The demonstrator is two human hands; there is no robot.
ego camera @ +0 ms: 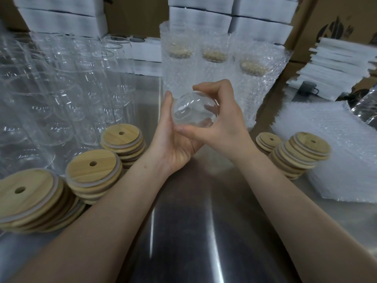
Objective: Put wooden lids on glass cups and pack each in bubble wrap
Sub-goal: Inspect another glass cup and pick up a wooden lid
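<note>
Holding: you have both hands on one glass cup [194, 108], lifted clear of the steel table [183, 221] at the middle of the frame.
Left hand: your left hand [175, 144] lies palm up under the cup, with the thumb raised along its left side. The fingers curl round behind it and show through the glass.
Right hand: your right hand [222, 123] closes in from the right, with the thumb across the near lower edge and the fingers curled over the upper edge.
Grip state: both hands are clamped on the cup.
Cup look: it is clear and bare, with no lid and no wrap on it. One round end faces you; whether it is the mouth or the base cannot be told.
Lids: wooden lids [93, 164], each with a small hole, sit in three stacks at the lower left and two at the right middle.
Wrapped cups: three wrapped cups [253, 72] with lids on stand just behind your hands, at upper centre.
Bare glasses: rows of bare glasses [61, 78] fill the upper left.
Wrap supply: bubble wrap sheets [336, 150] are piled at the right edge, just beside the right-hand lid stacks.
Background: white boxes [61, 17] run along the top and cardboard cartons [336, 17] stand at the upper right.
</note>
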